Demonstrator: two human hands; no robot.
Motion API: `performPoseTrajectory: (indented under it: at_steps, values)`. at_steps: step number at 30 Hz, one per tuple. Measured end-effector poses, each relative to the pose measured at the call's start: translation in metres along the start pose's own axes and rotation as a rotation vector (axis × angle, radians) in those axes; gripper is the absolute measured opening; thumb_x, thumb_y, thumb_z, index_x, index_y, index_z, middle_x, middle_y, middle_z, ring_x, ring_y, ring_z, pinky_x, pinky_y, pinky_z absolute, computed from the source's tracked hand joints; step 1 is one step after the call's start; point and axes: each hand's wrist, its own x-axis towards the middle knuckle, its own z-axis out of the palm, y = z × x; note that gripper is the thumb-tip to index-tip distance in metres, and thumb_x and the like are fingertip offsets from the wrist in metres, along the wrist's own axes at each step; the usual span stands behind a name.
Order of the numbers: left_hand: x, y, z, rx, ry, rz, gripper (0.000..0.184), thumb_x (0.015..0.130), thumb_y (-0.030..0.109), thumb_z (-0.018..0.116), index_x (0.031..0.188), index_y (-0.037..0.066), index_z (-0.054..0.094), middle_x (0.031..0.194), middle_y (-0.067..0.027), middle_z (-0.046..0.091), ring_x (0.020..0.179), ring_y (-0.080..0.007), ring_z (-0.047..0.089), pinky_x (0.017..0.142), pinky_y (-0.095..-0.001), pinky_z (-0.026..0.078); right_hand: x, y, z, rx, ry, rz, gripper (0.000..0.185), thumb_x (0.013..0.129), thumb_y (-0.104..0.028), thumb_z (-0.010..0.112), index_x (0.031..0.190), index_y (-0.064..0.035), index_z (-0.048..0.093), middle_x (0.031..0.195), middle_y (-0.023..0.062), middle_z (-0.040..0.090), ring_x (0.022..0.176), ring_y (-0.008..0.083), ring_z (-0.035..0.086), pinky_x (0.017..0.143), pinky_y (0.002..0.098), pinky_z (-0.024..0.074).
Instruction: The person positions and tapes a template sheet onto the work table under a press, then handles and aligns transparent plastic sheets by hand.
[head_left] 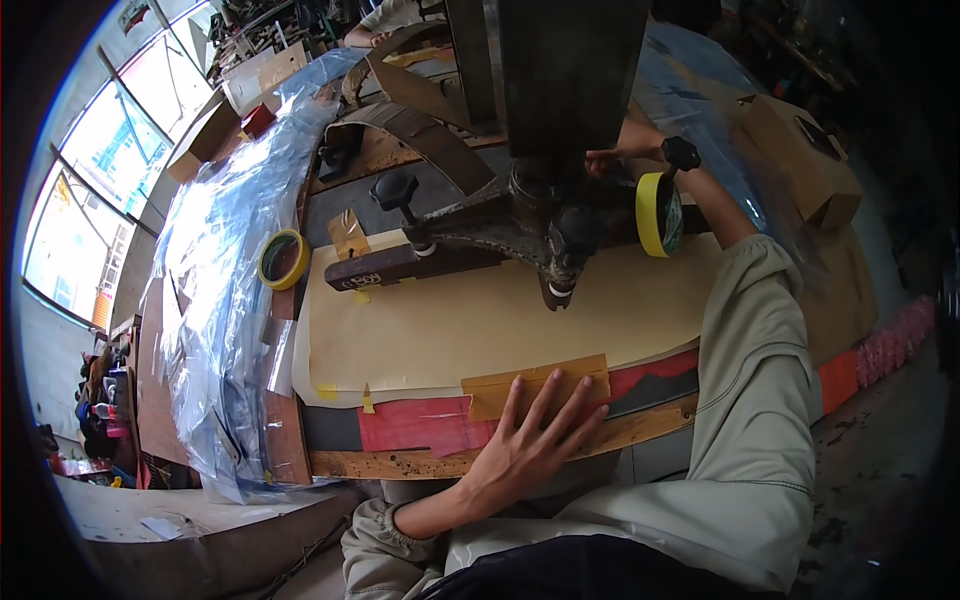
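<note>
My left hand (535, 425) lies flat with fingers spread on a strip of brown tape or card (536, 386) at the near edge of a cream sheet (480, 335). Above the sheet stands a dark metal press-like machine (570, 70) with black knobs and a dark bar (385, 268) across the sheet. My right hand (636, 140), with a black watch on the wrist, reaches behind the machine's column. Its fingers are mostly hidden, so I cannot make out a hold. Close to that forearm a yellow tape roll (657, 215) stands on edge.
Another yellow tape roll (283, 260) lies left of the sheet. Clear plastic film (225, 270) covers the left side. Red tape (420, 425) runs along the wooden front edge (390, 463). A cardboard box (800, 160) stands at right; another person's arm (390, 20) shows at the back.
</note>
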Motion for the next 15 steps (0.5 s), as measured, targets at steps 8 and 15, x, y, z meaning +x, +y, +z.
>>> performPoseTrajectory:
  at_steps: [8,15]
  values:
    - [0.001,0.0,0.001,0.01,-0.009,-0.001,0.071,0.079,0.02,0.055,0.145,0.023,0.03,0.151,-0.011,0.024,0.136,-0.038,0.028,0.104,-0.0626,0.026,0.012,0.009,0.007,-0.19,-0.281,0.204,0.03,0.086,-0.016,0.064,0.112,-0.0007,0.063,0.096,0.0009,0.065,0.086,0.007,0.055,0.077,0.025,0.0451]
    - [-0.001,0.002,0.001,0.047,-0.003,-0.003,0.069,0.081,0.021,0.052,0.145,0.02,0.028,0.151,-0.0119,0.024,0.137,-0.0383,0.026,0.105,-0.0619,0.025,-0.004,-0.012,0.012,-0.223,-0.094,0.045,0.035,0.082,-0.008,0.064,0.115,-0.0009,0.061,0.1,0.004,0.066,0.091,0.0118,0.058,0.084,0.0263,0.0464]
